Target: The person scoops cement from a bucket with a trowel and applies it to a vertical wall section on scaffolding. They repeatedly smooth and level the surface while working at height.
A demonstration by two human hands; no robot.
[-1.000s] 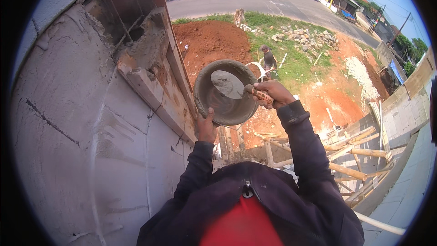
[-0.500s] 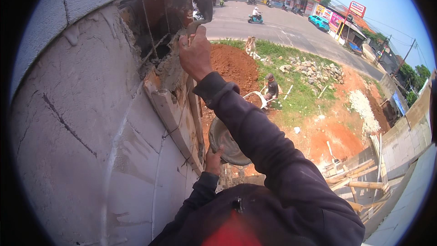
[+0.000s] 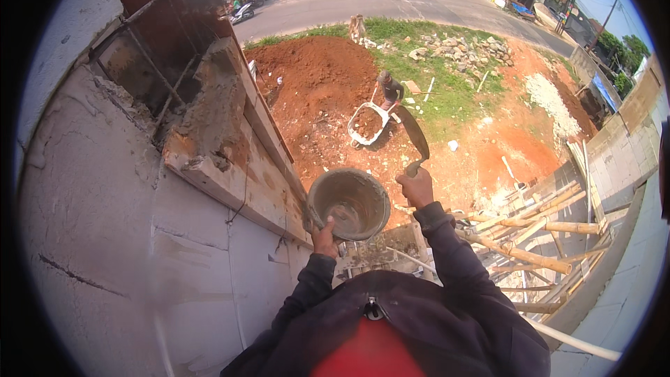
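Note:
My left hand (image 3: 326,239) grips the near rim of a round grey bucket (image 3: 380,213), which is tilted so its mortar-smeared inside shows; a little residue lies at the bottom. Off to the right, my right hand (image 3: 417,187) is closed round the handle of a trowel (image 3: 414,132), its dark blade pointing up and away from me. Left of the bucket runs a wooden formwork board (image 3: 230,185) tied on with wire. Rough wet mortar (image 3: 218,101) fills the space behind it, beside bare steel rods (image 3: 155,63) in the wall gap.
A grey block wall (image 3: 91,188) rises close on my left. Far below, a person (image 3: 391,89) handles a wheelbarrow (image 3: 368,124) of soil near a red dirt mound (image 3: 314,73). Bamboo poles (image 3: 530,255) stand at the lower right, with a road (image 3: 314,3) beyond.
My right hand with the trowel has come away from the wall gap, down and to the right. The bucket now shows fully beside it. My view has tilted downward.

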